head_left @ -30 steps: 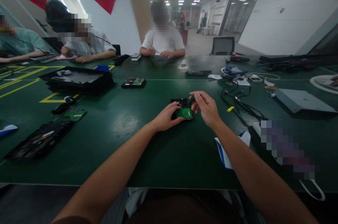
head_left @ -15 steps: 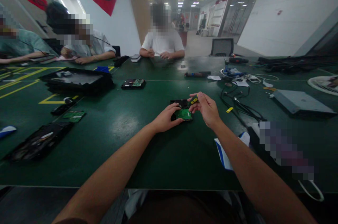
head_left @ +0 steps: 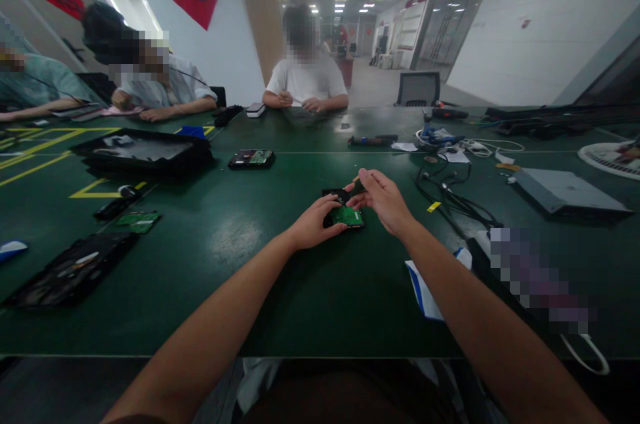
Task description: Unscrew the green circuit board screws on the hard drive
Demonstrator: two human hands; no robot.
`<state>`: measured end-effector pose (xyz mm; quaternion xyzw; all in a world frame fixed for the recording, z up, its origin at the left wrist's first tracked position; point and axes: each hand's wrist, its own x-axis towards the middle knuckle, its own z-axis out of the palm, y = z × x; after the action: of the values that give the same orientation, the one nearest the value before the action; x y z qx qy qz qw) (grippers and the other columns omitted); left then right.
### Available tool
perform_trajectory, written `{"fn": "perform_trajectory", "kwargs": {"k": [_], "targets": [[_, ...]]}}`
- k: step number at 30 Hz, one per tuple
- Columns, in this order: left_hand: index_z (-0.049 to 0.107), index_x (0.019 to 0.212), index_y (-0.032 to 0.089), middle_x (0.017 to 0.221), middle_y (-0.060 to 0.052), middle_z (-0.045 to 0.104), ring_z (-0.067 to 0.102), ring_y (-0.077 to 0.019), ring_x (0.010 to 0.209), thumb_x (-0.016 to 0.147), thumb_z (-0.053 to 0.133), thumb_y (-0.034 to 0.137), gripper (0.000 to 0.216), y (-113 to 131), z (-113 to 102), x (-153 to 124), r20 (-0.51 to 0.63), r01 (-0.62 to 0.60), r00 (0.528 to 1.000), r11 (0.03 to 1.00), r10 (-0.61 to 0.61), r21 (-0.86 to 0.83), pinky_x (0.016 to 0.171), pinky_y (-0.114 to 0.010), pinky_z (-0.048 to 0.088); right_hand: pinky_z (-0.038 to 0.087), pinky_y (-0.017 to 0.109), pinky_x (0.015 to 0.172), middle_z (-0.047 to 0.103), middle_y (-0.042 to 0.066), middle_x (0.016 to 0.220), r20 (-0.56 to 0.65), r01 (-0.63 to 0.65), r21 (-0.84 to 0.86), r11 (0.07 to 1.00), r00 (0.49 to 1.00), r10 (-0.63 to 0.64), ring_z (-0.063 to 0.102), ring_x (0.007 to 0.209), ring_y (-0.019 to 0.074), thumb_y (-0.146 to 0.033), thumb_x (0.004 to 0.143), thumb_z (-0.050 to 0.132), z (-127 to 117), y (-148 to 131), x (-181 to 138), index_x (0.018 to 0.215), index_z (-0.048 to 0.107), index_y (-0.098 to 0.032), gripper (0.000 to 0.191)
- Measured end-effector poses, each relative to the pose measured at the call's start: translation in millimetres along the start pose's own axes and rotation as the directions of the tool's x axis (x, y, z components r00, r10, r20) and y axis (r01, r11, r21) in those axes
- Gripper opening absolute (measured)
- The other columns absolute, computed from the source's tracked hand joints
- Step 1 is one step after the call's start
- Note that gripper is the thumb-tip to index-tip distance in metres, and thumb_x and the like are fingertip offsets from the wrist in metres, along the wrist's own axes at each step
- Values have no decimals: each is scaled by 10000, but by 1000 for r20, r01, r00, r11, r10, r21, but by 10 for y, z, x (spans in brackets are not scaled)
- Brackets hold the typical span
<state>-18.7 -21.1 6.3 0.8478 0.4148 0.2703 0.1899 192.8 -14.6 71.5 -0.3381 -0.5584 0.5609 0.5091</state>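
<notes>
My forearms point(head_left: 215, 317) stretch forward, angled inward; my left hand point(head_left: 316, 223) lies low, thumb point(head_left: 335, 231) parted from curved fingers point(head_left: 327, 203), while just beside it my right hand point(head_left: 385, 203) curls its fingers toward the thumb, pinching

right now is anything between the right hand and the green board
Nothing visible: the right hand holds a dark tool near the green board, and the left hand is at the board's left side.

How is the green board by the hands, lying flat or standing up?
Lying flat: the green board shows its broad face upward, with the left hand at its side.
</notes>
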Motion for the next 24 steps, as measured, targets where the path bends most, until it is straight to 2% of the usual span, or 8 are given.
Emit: {"fn": "perform_trajectory", "kwargs": {"k": [5, 8, 13, 19, 24], "targets": [[584, 1381, 195, 1648, -152, 376, 288, -341, 1569, 866, 708, 583, 657, -65, -13, 28, 16, 20, 1000, 1000, -20, 6, 1277, -527, 283, 622, 283, 635, 730, 70, 930, 32, -59, 31, 998, 998, 58, 740, 680, 160, -665, 964, 552, -11, -42, 69, 1044, 662, -196, 489], [567, 1384, 211, 1660, -138, 368, 234, -340, 1589, 852, 720, 591, 672, -90, -21, 44, 37, 17, 999, 1000, -17, -7, 1287, -553, 240, 631, 290, 652, 730, 81, 946, 46, -82, 17, 996, 996, 81, 738, 692, 160, -653, 981, 530, -34, -73, 89, 1055, 672, -186, 494], [554, 1368, 207, 1663, -148, 363, 209, -344, 1595, 851, 723, 572, 655, -67, -42, 65, 53, 17, 998, 1000, -16, -24, 1290, -564, 221, 595, 242, 580, 737, 79, 961, 81, -86, -84, 993, 992, 93, 721, 670, 138, -659, 960, 566, -29, -130, 105, 1017, 685, -185, 492], [560, 1326, 211, 1584, -146, 481, 277, -332, 1576, 833, 748, 542, 623, -73, -45, 87, 39, -5, 999, 999, 7, -37, 1279, -533, 273, 534, 216, 463, 731, 60, 882, -57, -60, -223, 973, 997, 49, 708, 612, 137, -696, 847, 697, 61, -126, 153, 885, 640, -194, 507], [558, 1323, 227, 1574, -129, 493, 284, -332, 1573, 820, 759, 543, 627, -93, -32, 93, 40, -6, 999, 998, 8, -59, 1269, -538, 292, 556, 222, 495, 739, 48, 892, -103, -35, -219, 975, 995, 13, 719, 621, 137, -722, 840, 679, 127, -89, 125, 887, 633, -205, 521]]}}
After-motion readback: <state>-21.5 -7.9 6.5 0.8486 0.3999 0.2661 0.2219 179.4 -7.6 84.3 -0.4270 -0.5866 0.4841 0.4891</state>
